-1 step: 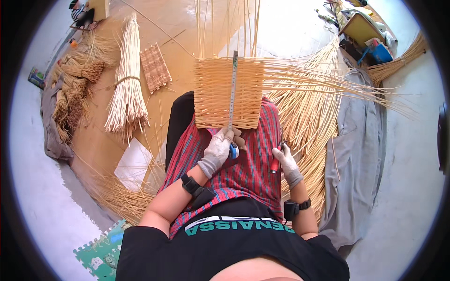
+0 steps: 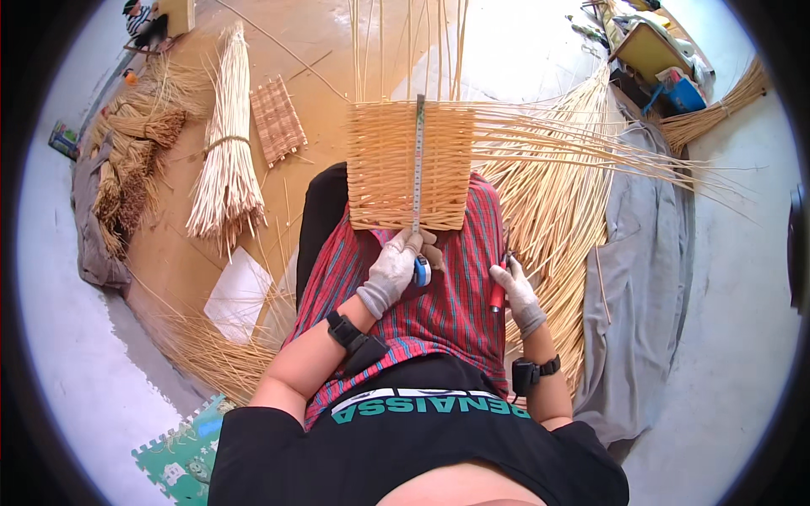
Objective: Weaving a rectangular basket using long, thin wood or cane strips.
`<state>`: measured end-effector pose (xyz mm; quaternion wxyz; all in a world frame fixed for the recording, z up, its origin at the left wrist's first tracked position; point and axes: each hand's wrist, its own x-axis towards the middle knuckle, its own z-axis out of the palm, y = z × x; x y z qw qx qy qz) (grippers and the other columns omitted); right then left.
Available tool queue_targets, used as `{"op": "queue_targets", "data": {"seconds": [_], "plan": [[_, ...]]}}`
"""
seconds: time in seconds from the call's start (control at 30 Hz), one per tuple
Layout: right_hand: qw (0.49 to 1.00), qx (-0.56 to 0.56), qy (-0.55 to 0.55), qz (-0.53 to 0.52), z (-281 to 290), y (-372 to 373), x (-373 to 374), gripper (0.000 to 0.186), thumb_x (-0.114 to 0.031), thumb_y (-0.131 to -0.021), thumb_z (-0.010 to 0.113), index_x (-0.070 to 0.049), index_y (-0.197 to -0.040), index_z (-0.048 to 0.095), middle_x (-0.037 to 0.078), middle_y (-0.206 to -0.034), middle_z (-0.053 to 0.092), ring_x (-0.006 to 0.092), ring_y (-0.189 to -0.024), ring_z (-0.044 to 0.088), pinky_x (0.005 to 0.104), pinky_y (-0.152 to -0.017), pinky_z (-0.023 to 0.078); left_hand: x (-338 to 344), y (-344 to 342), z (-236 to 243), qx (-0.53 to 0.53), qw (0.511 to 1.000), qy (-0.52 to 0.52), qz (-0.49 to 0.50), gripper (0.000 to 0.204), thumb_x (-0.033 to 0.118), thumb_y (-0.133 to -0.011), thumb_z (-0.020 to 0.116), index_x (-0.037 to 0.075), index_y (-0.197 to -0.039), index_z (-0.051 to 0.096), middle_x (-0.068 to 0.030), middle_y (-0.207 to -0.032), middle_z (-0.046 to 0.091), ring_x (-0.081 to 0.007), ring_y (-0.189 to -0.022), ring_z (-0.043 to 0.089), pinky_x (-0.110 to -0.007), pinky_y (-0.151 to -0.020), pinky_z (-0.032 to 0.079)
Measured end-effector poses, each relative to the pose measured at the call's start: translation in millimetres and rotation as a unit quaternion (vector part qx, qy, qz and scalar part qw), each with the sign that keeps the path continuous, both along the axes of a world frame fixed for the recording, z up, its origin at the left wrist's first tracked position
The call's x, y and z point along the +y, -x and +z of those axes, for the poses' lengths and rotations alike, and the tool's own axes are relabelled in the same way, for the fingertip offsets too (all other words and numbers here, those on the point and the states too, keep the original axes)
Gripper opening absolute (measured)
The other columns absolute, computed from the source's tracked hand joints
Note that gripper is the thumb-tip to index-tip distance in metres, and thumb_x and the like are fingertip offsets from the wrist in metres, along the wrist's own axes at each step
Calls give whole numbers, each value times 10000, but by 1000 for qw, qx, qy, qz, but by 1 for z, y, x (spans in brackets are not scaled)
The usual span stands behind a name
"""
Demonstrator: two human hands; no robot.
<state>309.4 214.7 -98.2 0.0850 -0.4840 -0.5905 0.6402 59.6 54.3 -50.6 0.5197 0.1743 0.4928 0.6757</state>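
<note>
A square woven wicker panel (image 2: 380, 160) rests on my red striped apron (image 2: 456, 304) over my knees, with long rods fanning out from its top and right side. A metal tape blade (image 2: 418, 152) lies upright across the panel. My gloved left hand (image 2: 395, 268) is closed on the blue tape measure (image 2: 421, 271) at the panel's lower edge, fingertips at the blade. My gloved right hand (image 2: 521, 291) grips a red-handled tool (image 2: 497, 295) beside my right thigh; the tool's head is partly hidden.
Pale rod bundles lie left (image 2: 219, 160) and right (image 2: 557, 236). A small woven piece (image 2: 278, 121) lies near the left bundle, darker bundles (image 2: 139, 126) beyond. A grey cloth (image 2: 633, 295) lies right. A cluttered board (image 2: 641, 55) stands back right; a person (image 2: 143, 29) sits back left.
</note>
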Motion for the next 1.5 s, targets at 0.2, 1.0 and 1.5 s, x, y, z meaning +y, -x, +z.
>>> {"op": "queue_targets", "data": {"seconds": [0.2,1.0,1.5], "plan": [[987,23,-125,-98,-12,-2,11,769,-320,-962,727,26,-1563,395,204,-1357,629,265,-1234,624,342,-1042,504,13,-10,-16,-78,996,34,23,316,260,-1125,431,-21,-1250,499,-174,-809,693,-302,-703,699,-412,-697,592],[967,206,-97,-113,51,70,-50,265,-96,-1010,666,-61,-1273,664,3,-888,675,66,-704,648,219,-617,529,11,-6,-12,-222,972,68,15,204,266,-1101,539,91,-1203,549,-83,-854,663,-174,-657,651,-335,-640,584],[956,249,-64,-143,43,65,-45,272,-139,-1054,617,-31,-1303,628,56,-886,712,92,-683,658,236,-591,532,6,-11,-24,-58,998,-11,-3,329,296,-1107,529,-8,-1199,617,-94,-888,701,-193,-783,684,-320,-730,577]]}}
